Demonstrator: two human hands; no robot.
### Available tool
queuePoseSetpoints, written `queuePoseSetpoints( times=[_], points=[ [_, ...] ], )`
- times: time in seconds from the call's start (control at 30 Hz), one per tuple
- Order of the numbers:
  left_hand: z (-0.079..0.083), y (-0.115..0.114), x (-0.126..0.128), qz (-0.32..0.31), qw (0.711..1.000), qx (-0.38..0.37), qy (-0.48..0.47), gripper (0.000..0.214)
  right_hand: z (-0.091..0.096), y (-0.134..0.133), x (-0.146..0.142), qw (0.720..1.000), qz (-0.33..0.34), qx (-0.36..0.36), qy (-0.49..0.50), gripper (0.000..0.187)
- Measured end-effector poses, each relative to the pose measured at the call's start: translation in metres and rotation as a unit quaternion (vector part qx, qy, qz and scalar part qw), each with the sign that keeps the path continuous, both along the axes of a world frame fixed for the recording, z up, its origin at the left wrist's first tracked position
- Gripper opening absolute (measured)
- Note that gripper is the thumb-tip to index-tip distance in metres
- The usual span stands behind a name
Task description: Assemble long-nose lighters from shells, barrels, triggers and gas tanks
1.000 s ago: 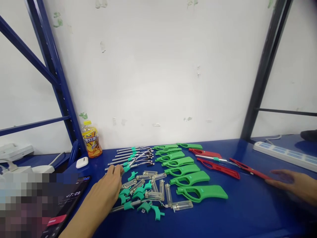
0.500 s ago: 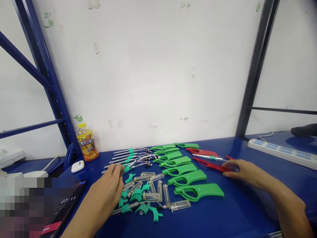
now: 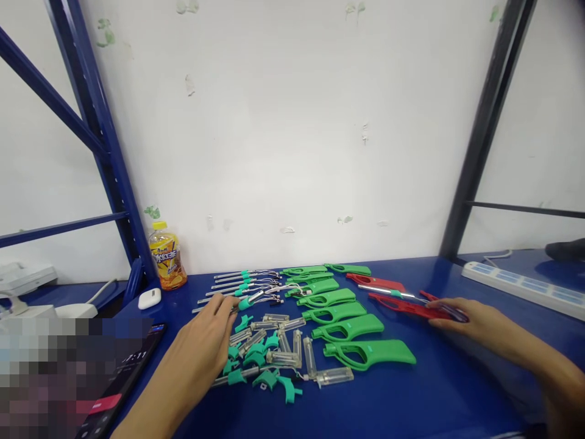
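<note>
My left hand (image 3: 205, 335) is closed, fingers pinching a metal lighter tube (image 3: 256, 297) with a green collar; part of the tube is hidden by the fingers. More lighter tubes (image 3: 228, 278) with thin wires lie in a row just beyond. Below are loose clear fuel tanks (image 3: 336, 375) and green triggers (image 3: 289, 389). My right hand (image 3: 470, 320) grips the end of a red lighter casing half (image 3: 393, 303), fingers over a dark clear tank (image 3: 450, 311). A metal tube (image 3: 381, 289) lies along that casing. Another red casing half (image 3: 377, 281) sits behind it.
Several green lighter casing halves (image 3: 384, 352) lie in a column mid-table. A drink bottle (image 3: 167, 256), a white earbud case (image 3: 150, 298) and a phone (image 3: 123, 378) are at left. A white power strip (image 3: 525, 286) lies at right. Blue rack posts (image 3: 109, 146) stand by the wall.
The view has shifted slightly. My right hand has moved a little right, and the red casing has slid right with it. My left hand stays by the tubes, its grip looking the same.
</note>
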State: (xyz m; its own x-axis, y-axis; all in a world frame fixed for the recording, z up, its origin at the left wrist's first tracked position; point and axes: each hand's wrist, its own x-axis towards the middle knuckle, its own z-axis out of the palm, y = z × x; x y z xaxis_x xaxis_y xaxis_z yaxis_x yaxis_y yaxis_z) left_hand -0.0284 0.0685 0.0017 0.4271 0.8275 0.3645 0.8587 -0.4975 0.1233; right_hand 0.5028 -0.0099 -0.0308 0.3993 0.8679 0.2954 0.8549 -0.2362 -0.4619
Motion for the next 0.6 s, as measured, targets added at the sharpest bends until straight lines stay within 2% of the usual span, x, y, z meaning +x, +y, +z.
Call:
queuePoseSetpoints(
  times=[0.13,0.23,0.33,0.43,0.5,0.6],
  points=[
    [-0.004,0.002,-0.002,-0.041,0.998,0.032,-0.041,0.044,0.015,-0.019,-0.004,0.999,0.046,-0.017,0.013,0.052],
    [-0.003,-0.003,-0.002,-0.082,0.992,0.042,-0.086,0.042,0.030,-0.038,-0.023,0.997,0.080,0.008,0.016,0.056],
    [0.003,-0.015,-0.002,-0.124,0.987,0.023,-0.100,0.040,0.044,-0.054,-0.063,0.987,0.159,0.030,0.006,0.046],
    [0.007,-0.028,-0.004,-0.148,0.983,-0.025,-0.103,0.041,0.049,-0.065,-0.117,0.963,0.267,-0.023,0.016,0.034],
    [0.004,-0.034,-0.008,-0.161,0.981,-0.043,-0.100,0.044,0.045,-0.068,-0.152,0.941,0.330,-0.075,0.028,0.027],
    [-0.002,-0.043,-0.016,-0.185,0.978,-0.057,-0.081,0.054,0.029,-0.068,-0.188,0.928,0.353,-0.115,0.018,0.031]
  ],
)
